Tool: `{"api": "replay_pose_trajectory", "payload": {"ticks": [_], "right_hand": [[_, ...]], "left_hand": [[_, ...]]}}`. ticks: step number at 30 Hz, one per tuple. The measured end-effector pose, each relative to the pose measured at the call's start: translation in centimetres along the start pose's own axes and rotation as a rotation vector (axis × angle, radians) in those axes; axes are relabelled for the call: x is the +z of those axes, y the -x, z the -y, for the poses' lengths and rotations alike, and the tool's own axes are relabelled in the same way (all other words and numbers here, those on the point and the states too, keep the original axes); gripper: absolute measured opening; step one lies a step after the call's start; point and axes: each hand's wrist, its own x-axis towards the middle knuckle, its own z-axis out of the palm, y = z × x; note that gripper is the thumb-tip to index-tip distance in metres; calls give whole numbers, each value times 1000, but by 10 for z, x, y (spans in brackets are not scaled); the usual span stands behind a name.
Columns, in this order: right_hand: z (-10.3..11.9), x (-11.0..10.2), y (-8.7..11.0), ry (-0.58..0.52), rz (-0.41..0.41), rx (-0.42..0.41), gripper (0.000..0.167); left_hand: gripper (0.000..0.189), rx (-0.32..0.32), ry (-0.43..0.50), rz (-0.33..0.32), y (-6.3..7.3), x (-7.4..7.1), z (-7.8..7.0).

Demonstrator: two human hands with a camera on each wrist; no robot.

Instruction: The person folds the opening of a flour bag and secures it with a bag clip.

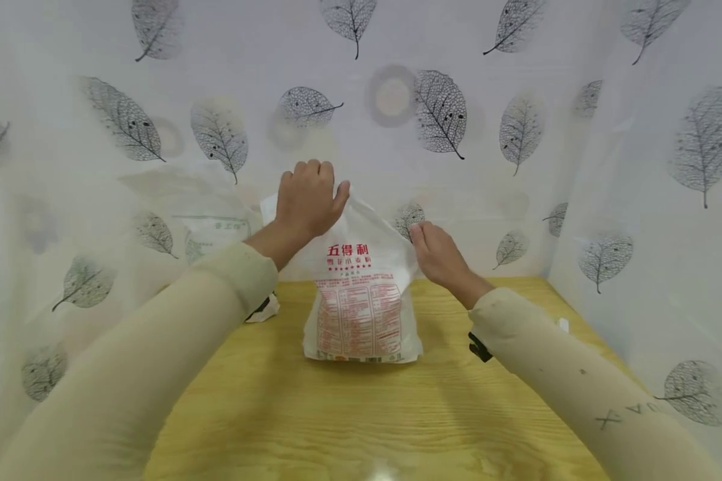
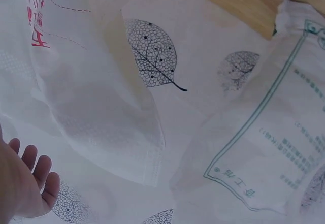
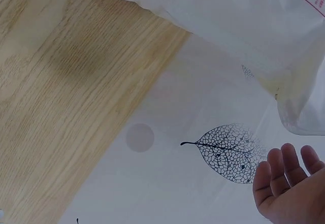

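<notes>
A white plastic flour bag (image 1: 364, 314) with red print stands upright on the wooden table, its loose upper part drawn up and spread sideways. My left hand (image 1: 309, 200) grips the top of the bag with curled fingers, thumb toward the raised edge. At the right upper edge, my right hand (image 1: 440, 257) pinches the plastic and holds it out to the side. In the left wrist view the curled fingers (image 2: 43, 170) show beside the white plastic. The right wrist view shows curled fingers (image 3: 284, 170) just below the bag's edge; both thumbs are out of sight there.
Behind my left forearm stands another pale bag (image 1: 216, 230) with green print, partly hidden. The wooden table (image 1: 361, 421) ends at a leaf-patterned curtain (image 1: 349, 67) at the back and sides. A small white object (image 1: 563, 325) lies near the right table edge.
</notes>
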Motion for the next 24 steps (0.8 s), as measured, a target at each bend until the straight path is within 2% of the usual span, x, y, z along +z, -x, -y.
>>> {"api": "replay_pose_trajectory", "payload": {"ticks": [4, 8, 11, 17, 20, 24], "right_hand": [[1, 3, 0, 33, 36, 16, 49], [1, 4, 0, 35, 62, 14, 50], [2, 6, 1, 42, 83, -17, 49], [7, 8, 6, 52, 122, -42, 30], [8, 9, 9, 60, 125, -36, 28], [7, 10, 12, 110, 100, -91, 25]], "left_hand": [[43, -28, 73, 18, -6, 3, 4], [51, -64, 151, 153, -12, 5, 4], [57, -82, 186, 264, -16, 6, 3], [57, -46, 198, 374, -16, 5, 3], [51, -27, 194, 431, -15, 2, 3], [41, 12, 128, 497, -14, -2, 5]]}}
